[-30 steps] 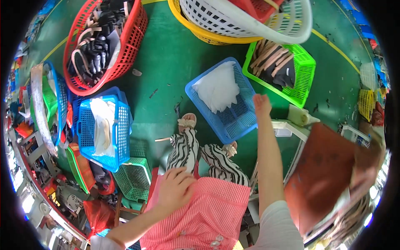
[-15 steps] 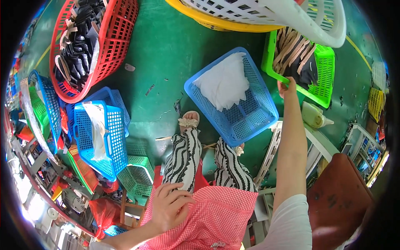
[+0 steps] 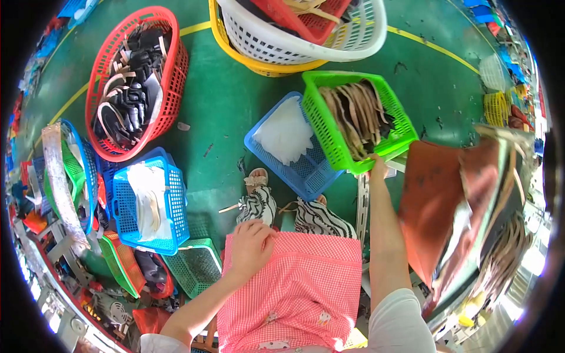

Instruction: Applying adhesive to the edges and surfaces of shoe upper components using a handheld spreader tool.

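My right hand [image 3: 379,166] grips the near rim of a bright green plastic basket [image 3: 406,126], with its arm stretched forward. Several strips in tan and black [image 3: 359,115] lie side by side in that basket. The green basket covers the right part of a blue basket [image 3: 259,154] on the floor, which holds white sheet pieces [image 3: 285,132]. Down on the lap, my left hand [image 3: 253,246] rests against the pink checked apron [image 3: 294,276], its fingers loosely bent and holding nothing.
A red oval basket [image 3: 176,76] of black and tan pieces stands at far left. Nearer are stacked blue baskets [image 3: 176,194] with white pieces. Nested white [image 3: 265,44] and yellow baskets [image 3: 235,56] stand ahead. A reddish-brown sheet [image 3: 429,200] hangs at right, close to my right arm.
With my right hand on its rim, the green basket has come left and nearer, now overlapping the blue basket. My left hand stays on my lap. The view has shifted.
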`<state>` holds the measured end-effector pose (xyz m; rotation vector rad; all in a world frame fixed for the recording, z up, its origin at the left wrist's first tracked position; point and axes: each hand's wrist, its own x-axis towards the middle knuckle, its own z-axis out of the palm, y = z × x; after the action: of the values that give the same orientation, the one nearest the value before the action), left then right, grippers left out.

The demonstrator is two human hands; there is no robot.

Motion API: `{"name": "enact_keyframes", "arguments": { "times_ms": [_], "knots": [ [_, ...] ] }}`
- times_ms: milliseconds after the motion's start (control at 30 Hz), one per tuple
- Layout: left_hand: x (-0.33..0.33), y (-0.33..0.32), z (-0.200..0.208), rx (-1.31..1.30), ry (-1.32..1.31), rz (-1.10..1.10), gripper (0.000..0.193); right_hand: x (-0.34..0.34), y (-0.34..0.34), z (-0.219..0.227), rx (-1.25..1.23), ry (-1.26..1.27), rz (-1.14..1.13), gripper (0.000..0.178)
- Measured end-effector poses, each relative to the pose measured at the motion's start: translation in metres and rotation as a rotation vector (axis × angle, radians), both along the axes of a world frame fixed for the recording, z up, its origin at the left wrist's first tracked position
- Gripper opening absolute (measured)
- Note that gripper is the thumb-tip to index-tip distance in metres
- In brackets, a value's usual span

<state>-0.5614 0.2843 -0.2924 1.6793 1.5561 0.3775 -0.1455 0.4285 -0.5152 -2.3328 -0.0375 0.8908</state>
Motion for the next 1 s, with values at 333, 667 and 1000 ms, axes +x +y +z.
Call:
{"name": "enact_keyframes", "arguments": {
  "times_ms": [333, 667, 1000],
  "knots": [
    [-0.086, 0.050, -0.023, -0.184, -0.617, 0.629, 0.048, -0.113, -0.120, 0.203, 0.129, 0.382, 0.265, 0.034],
    [-0.285, -0.029, 0.082, -0.371, -0.856, 0.398, 0.024, -0.224, -0.256, 0.377, 0.352, 0.288, 0.793, 0.035],
    [-0.276, -0.065, 0.140, -0.468, -1.034, -0.183, 0.041, -0.162, -0.392, 0.525, 0.552, -0.096, 0.801, 0.044]
  ]
}}
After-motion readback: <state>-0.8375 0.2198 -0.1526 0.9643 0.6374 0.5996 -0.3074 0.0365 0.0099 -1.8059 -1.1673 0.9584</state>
